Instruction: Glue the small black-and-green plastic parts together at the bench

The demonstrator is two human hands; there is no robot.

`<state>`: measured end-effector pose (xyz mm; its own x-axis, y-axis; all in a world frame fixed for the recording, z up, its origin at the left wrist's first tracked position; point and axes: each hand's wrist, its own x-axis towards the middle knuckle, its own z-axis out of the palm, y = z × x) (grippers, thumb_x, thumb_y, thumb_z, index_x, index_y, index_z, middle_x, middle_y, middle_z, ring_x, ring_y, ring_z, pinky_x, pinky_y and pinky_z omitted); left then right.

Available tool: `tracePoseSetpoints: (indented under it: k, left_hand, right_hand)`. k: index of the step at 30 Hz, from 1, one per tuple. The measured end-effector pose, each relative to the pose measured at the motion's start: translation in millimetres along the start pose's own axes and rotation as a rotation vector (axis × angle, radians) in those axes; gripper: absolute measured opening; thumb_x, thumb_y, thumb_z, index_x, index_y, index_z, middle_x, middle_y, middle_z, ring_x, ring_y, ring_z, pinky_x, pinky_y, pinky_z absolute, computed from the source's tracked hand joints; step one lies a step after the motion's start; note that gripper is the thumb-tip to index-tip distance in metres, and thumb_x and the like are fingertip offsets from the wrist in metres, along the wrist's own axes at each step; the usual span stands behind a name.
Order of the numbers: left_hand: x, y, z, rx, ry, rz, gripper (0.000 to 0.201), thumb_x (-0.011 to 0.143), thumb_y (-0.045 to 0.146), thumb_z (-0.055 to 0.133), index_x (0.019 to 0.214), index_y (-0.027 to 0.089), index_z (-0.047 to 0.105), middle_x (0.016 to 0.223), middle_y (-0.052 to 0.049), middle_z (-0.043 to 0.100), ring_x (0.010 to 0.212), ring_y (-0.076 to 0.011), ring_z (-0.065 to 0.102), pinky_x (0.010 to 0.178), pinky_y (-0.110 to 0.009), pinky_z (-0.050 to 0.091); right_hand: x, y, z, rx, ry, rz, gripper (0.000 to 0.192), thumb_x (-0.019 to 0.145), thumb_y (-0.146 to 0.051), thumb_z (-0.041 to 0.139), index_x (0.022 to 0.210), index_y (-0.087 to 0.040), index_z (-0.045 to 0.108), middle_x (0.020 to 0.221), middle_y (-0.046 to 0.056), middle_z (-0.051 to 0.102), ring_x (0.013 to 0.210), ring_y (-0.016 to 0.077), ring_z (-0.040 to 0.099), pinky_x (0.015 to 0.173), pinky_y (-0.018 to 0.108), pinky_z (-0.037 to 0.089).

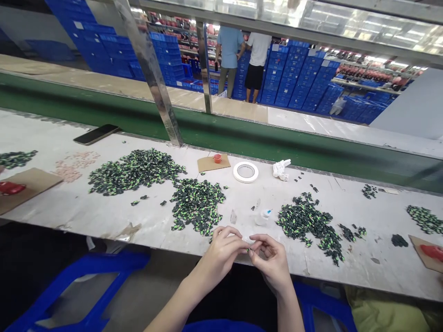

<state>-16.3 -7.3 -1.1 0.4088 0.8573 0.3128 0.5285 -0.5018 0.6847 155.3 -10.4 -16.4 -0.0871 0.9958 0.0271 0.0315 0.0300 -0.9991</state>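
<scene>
Pinching one small dark-green piece [248,250] between the fingertips of both hands, at the near edge of the worktable [104,207]. Left hand [221,251] curling closed on the piece from one side, right hand [272,258] closing on it from the other, fingertips meeting over it. Piece mostly hidden by the fingers, so shape hard to tell. Lying just beyond the grip, a little to the left, a heap of green-black pieces [197,203]. Lying beyond the grip to the right, another heap [308,221]. Standing between the two, near the fingertips, a small glue bottle [263,216]. Resting farther beyond the grip, a white tape roll [245,172].
</scene>
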Motion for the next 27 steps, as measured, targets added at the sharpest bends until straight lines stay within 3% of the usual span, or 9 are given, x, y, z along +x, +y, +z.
tracePoseSetpoints:
  k: [3,6,9,12,16,19,23,27]
  left_hand:
    - [-1.9,-8.8,4.1,0.005,-0.031,-0.026,0.025,0.089,0.015,0.049,0.093,0.027,0.070,0.087,-0.003,0.075,0.103,-0.0221,0.060,0.095,-0.041,0.037]
    - [-1.1,-29.1,-2.6,0.116,0.102,-0.141,0.021,0.087,0.016,0.050,0.090,0.026,0.069,0.090,-0.004,0.075,0.107,-0.0250,0.059,0.098,-0.046,0.033]
    - [4.9,-48.7,-14.9,0.268,0.266,-0.267,0.017,0.084,0.016,0.054,0.086,0.026,0.068,0.092,-0.005,0.075,0.105,-0.0285,0.058,0.093,-0.048,0.034]
    - [13.5,-56.5,-20.4,0.360,0.318,-0.314,0.016,0.081,0.015,0.057,0.081,0.026,0.069,0.091,-0.006,0.074,0.105,-0.0306,0.056,0.088,-0.047,0.036]
    - [20.5,-55.0,-14.4,0.429,0.274,-0.334,0.015,0.078,0.012,0.060,0.075,0.023,0.069,0.085,-0.009,0.073,0.103,-0.0335,0.054,0.088,-0.050,0.036]
    - [21.8,-53.9,-8.6,0.444,0.264,-0.366,0.014,0.077,0.012,0.061,0.070,0.021,0.069,0.086,-0.011,0.071,0.102,-0.0350,0.052,0.088,-0.053,0.035]
    - [24.8,-52.7,-3.0,0.378,0.258,-0.352,0.020,0.079,0.009,0.060,0.067,0.022,0.069,0.088,-0.009,0.070,0.105,-0.0336,0.051,0.088,-0.051,0.035]
    - [29.1,-48.3,4.8,0.284,0.170,-0.295,0.020,0.080,0.008,0.060,0.075,0.024,0.071,0.085,-0.005,0.071,0.105,-0.0303,0.052,0.088,-0.047,0.037]
  right_hand:
    - [-3.6,2.2,-23.3,-0.099,0.026,0.039,0.024,0.068,-0.035,0.075,0.084,-0.017,0.073,0.064,0.003,0.069,0.058,0.0165,0.065,0.060,0.030,0.057]
    - [0.7,6.0,-49.8,-0.223,0.351,0.001,0.033,0.068,-0.044,0.074,0.086,-0.016,0.073,0.074,0.007,0.071,0.066,0.0197,0.065,0.066,0.036,0.057]
    - [10.2,8.0,-64.2,-0.431,0.612,-0.111,0.044,0.071,-0.049,0.071,0.101,-0.018,0.070,0.105,0.013,0.069,0.092,0.0261,0.063,0.079,0.043,0.053]
    - [20.1,11.4,-58.2,-0.605,0.555,-0.214,0.055,0.070,-0.054,0.070,0.113,-0.021,0.066,0.122,0.014,0.061,0.114,0.0311,0.050,0.089,0.048,0.047]
    - [31.5,22.2,-33.8,-0.649,0.470,-0.232,0.059,0.069,-0.060,0.069,0.112,-0.020,0.065,0.111,0.013,0.064,0.109,0.0309,0.048,0.091,0.049,0.044]
    - [38.0,28.7,-20.0,-0.645,0.462,-0.225,0.050,0.072,-0.059,0.066,0.103,-0.019,0.066,0.105,0.013,0.066,0.106,0.0307,0.046,0.093,0.049,0.042]
    - [41.5,27.8,-12.8,-0.566,0.466,-0.196,0.039,0.075,-0.051,0.065,0.096,-0.019,0.063,0.106,0.014,0.064,0.108,0.0298,0.047,0.092,0.047,0.044]
    - [36.7,20.7,-10.8,-0.328,0.413,-0.080,0.035,0.075,-0.043,0.066,0.098,-0.019,0.054,0.104,0.012,0.065,0.097,0.0248,0.059,0.086,0.041,0.048]
